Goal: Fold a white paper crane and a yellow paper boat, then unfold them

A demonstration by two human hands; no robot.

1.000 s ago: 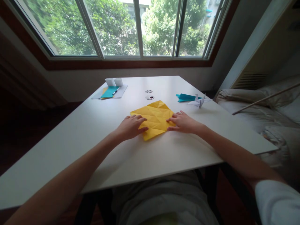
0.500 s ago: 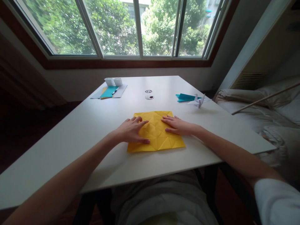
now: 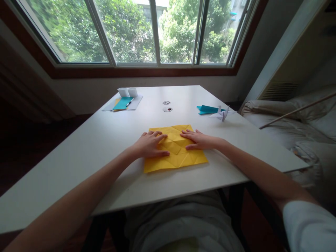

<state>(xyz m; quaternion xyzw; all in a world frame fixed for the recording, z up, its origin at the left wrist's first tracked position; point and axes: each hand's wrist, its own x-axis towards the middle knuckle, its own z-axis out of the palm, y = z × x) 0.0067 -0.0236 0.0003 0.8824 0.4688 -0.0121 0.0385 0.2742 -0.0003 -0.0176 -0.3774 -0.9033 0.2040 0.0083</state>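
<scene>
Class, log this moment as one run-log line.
left hand: on yellow paper | right hand: on same paper | paper: creased, spread open on table

Yellow paper (image 3: 176,148) now square-on, formerly cornerwise.

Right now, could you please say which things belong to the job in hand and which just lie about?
In use:
creased yellow sheet
left hand
right hand

Apparently lying about:
white paper crane
folded teal paper
flat teal sheet
pen

A loose, pale sleeve (image 3: 311,224) sits well back from the person's bare right hand (image 3: 201,140), while rumpled greyish clothing (image 3: 181,217), dim in shadow with a muted yellow-green patch (image 3: 187,244), shows nearer the body than the similarly bare left hand (image 3: 150,144).
</scene>
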